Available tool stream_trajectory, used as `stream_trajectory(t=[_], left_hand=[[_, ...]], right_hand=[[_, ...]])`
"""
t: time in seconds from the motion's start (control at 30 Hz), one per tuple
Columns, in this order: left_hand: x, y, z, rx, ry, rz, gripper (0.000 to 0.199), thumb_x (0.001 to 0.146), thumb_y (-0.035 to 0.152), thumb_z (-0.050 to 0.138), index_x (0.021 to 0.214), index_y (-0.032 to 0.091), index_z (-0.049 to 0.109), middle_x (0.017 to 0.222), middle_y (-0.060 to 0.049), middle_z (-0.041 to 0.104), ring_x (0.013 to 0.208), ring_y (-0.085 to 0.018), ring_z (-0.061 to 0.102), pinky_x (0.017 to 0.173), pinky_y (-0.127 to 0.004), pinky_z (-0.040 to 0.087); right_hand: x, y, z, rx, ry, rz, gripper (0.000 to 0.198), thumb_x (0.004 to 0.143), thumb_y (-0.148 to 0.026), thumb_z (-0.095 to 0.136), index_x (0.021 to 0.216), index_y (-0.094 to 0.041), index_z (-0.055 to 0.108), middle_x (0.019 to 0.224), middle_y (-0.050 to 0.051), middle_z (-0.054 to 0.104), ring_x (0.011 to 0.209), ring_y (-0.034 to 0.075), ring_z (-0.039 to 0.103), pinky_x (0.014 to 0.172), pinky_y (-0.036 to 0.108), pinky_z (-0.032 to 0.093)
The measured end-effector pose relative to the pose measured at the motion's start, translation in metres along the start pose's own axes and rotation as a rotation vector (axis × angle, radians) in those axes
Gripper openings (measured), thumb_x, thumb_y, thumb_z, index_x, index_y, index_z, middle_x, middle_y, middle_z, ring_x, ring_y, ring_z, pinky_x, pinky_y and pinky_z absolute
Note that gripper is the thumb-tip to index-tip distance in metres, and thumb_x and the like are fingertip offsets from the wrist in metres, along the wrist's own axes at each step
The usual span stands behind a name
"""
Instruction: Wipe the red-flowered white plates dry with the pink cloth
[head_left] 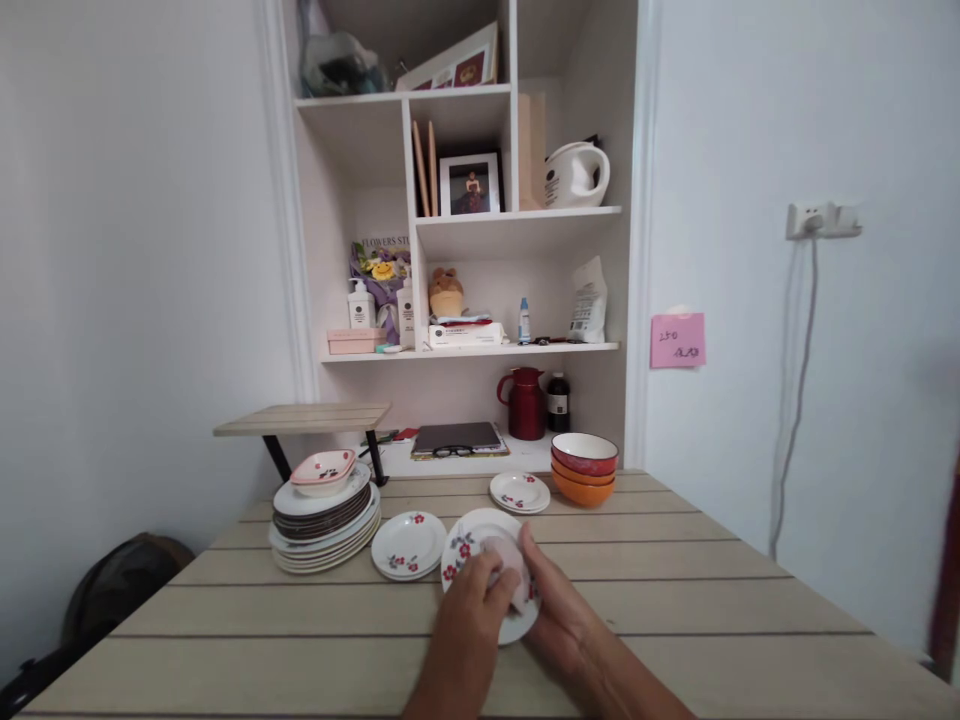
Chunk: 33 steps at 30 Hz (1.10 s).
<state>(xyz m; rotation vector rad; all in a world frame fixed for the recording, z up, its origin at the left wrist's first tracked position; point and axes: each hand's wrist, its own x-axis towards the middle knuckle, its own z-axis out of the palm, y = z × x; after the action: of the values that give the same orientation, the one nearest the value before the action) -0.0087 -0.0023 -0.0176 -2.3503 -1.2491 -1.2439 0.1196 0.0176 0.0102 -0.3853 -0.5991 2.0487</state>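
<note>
A white plate with red flowers and grey leaves is tilted up toward me above the table. My right hand supports it from the right edge and underneath, the thumb along the rim. In the closed fingers of my left hand is a pale pink cloth, pressed on the plate's face. Part of the plate is hidden behind the left hand and the cloth. Just left of it lies a short stack of similar flowered plates. Behind it rest smaller flowered plates.
At left stands a tall stack of plates topped by square bowls. Red and orange bowls are nested at the back right. Behind the wooden slatted table are a small riser, a red jug and shelves.
</note>
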Motion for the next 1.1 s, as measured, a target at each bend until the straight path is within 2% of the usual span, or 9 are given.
stream_trajectory(t=[0.1,0.2,0.4,0.5,0.57,0.7,0.87,0.97,1.1], left_hand=[[0.0,-0.01,-0.006,0.146,0.106,-0.007,0.037,0.089,0.01,0.044,0.113,0.026,0.066,0.115,-0.007,0.066,0.105,-0.021,0.062,0.088,-0.033,0.052],[0.0,-0.016,-0.009,0.244,0.185,-0.041,0.041,0.086,0.006,0.039,0.113,0.023,0.066,0.114,-0.01,0.066,0.1,-0.023,0.064,0.081,-0.034,0.054],[-0.002,-0.001,0.004,0.033,0.034,-0.096,0.034,0.087,0.011,0.041,0.104,0.023,0.068,0.104,-0.007,0.069,0.096,-0.02,0.064,0.081,-0.031,0.052],[-0.002,0.003,0.01,-0.034,-0.017,-0.103,0.028,0.089,0.015,0.045,0.097,0.027,0.069,0.097,-0.002,0.069,0.087,-0.016,0.065,0.078,-0.026,0.051],[-0.002,0.0,0.009,0.012,-0.018,-0.085,0.029,0.089,0.015,0.045,0.102,0.027,0.069,0.104,-0.003,0.068,0.092,-0.016,0.064,0.081,-0.027,0.051],[-0.002,-0.013,-0.002,0.207,0.098,-0.072,0.037,0.089,0.009,0.041,0.114,0.022,0.065,0.115,-0.009,0.065,0.103,-0.02,0.062,0.085,-0.031,0.052],[-0.001,-0.012,-0.004,0.328,0.199,0.004,0.039,0.086,0.004,0.04,0.112,0.019,0.065,0.108,-0.009,0.066,0.095,-0.02,0.064,0.077,-0.028,0.054],[-0.001,-0.004,0.0,0.298,0.15,-0.009,0.039,0.086,0.005,0.04,0.112,0.02,0.065,0.105,-0.009,0.067,0.093,-0.02,0.065,0.076,-0.029,0.054],[0.0,0.004,-0.001,0.166,0.002,-0.069,0.038,0.087,0.008,0.042,0.112,0.024,0.066,0.106,-0.008,0.066,0.094,-0.02,0.064,0.077,-0.03,0.054]], right_hand=[[0.001,0.008,0.005,0.007,0.02,-0.034,0.045,0.087,-0.048,0.059,0.103,-0.007,0.068,0.092,0.014,0.076,0.09,0.024,0.07,0.088,0.036,0.051],[0.003,0.005,0.001,0.007,0.038,-0.057,0.049,0.088,-0.052,0.056,0.105,-0.008,0.068,0.09,0.014,0.076,0.09,0.024,0.07,0.089,0.038,0.05],[0.004,-0.013,-0.012,0.016,0.017,-0.018,0.063,0.085,-0.063,0.051,0.101,-0.006,0.069,0.09,0.017,0.076,0.091,0.027,0.069,0.09,0.04,0.05],[0.002,-0.009,-0.01,-0.013,-0.011,0.018,0.066,0.082,-0.065,0.054,0.101,-0.004,0.07,0.092,0.018,0.075,0.092,0.026,0.069,0.09,0.037,0.05],[0.001,-0.001,-0.006,-0.019,-0.027,0.01,0.061,0.083,-0.06,0.057,0.103,-0.004,0.069,0.094,0.017,0.075,0.092,0.025,0.069,0.092,0.036,0.049],[0.003,0.01,0.001,-0.006,0.012,-0.046,0.046,0.086,-0.05,0.06,0.104,-0.008,0.069,0.09,0.013,0.076,0.09,0.023,0.07,0.092,0.036,0.049],[0.004,-0.003,-0.005,0.01,0.051,-0.046,0.054,0.089,-0.055,0.052,0.107,-0.007,0.068,0.091,0.014,0.076,0.09,0.025,0.07,0.093,0.039,0.048],[0.002,-0.011,-0.009,0.01,0.021,-0.07,0.057,0.086,-0.059,0.053,0.107,-0.008,0.068,0.092,0.013,0.076,0.093,0.025,0.069,0.094,0.04,0.047],[0.001,-0.013,-0.009,-0.013,-0.046,-0.034,0.064,0.083,-0.064,0.054,0.11,-0.008,0.067,0.097,0.014,0.075,0.097,0.026,0.068,0.095,0.04,0.047]])
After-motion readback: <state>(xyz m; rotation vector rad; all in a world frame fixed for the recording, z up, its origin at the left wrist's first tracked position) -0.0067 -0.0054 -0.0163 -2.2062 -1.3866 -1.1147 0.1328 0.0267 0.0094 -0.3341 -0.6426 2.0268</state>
